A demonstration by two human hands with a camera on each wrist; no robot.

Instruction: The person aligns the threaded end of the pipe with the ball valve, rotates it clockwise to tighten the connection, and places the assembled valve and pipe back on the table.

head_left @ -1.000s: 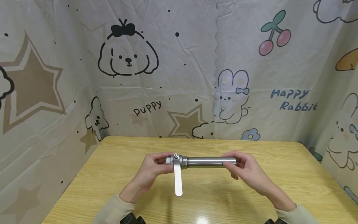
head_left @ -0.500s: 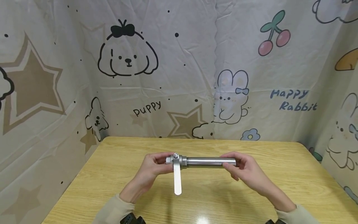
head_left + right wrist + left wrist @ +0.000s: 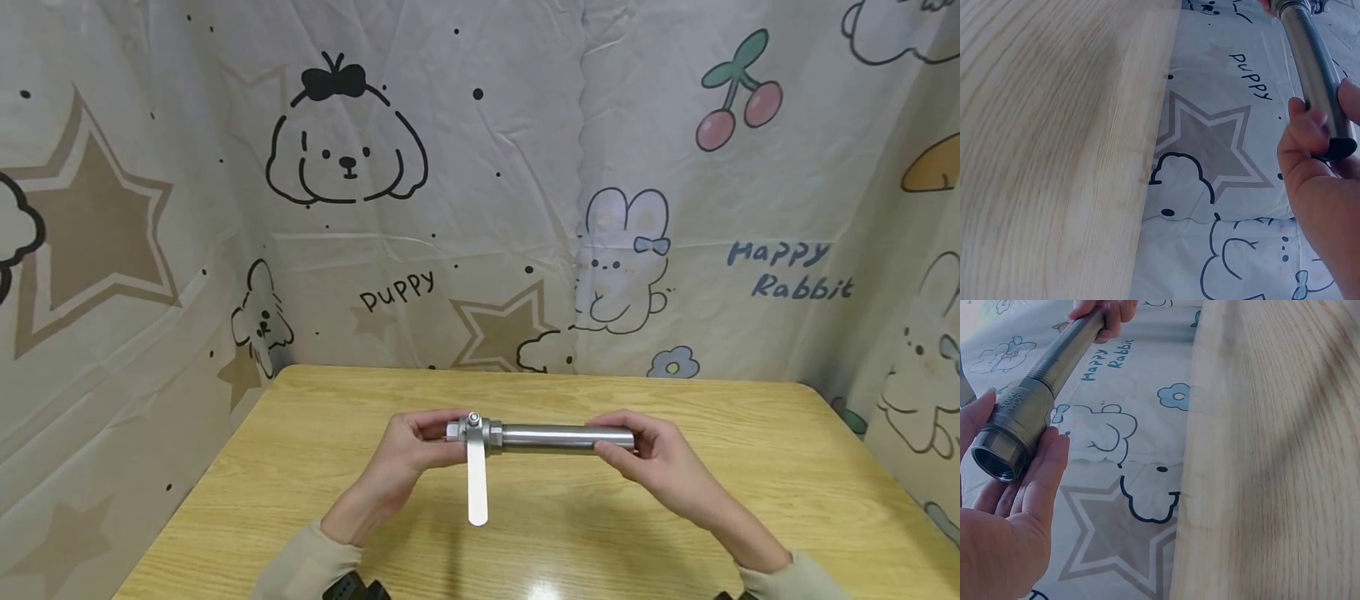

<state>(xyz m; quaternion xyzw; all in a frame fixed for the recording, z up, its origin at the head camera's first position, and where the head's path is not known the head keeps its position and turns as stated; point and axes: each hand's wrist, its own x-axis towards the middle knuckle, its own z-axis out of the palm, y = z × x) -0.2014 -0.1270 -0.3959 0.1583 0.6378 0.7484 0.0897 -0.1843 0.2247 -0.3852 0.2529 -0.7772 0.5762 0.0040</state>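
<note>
A steel ball valve (image 3: pixel 492 434) with a flat lever handle (image 3: pixel 477 487) is held above the table in my left hand (image 3: pixel 401 458), thumb on the near side and fingers behind. The lever points toward me. A straight metal pipe (image 3: pixel 551 437) runs rightward from the valve, the two in line. My right hand (image 3: pixel 663 458) grips the pipe's far right end between thumb and fingers. In the left wrist view, the valve's open threaded end (image 3: pixel 999 461) faces the camera, and some thread (image 3: pixel 1044 378) shows where the pipe meets the valve. The right wrist view shows the pipe's dark open end (image 3: pixel 1340 149).
Below the hands lies a wooden table (image 3: pixel 337 400). A pale curtain (image 3: pixel 480 233) printed with cartoon animals and stars hangs behind it and along both sides. A dark device (image 3: pixel 352 586) sits at the left wrist.
My right hand's fingers and thumb have shifted slightly around the pipe; a finger that showed below it is now hidden. My left hand and the valve have barely moved.
</note>
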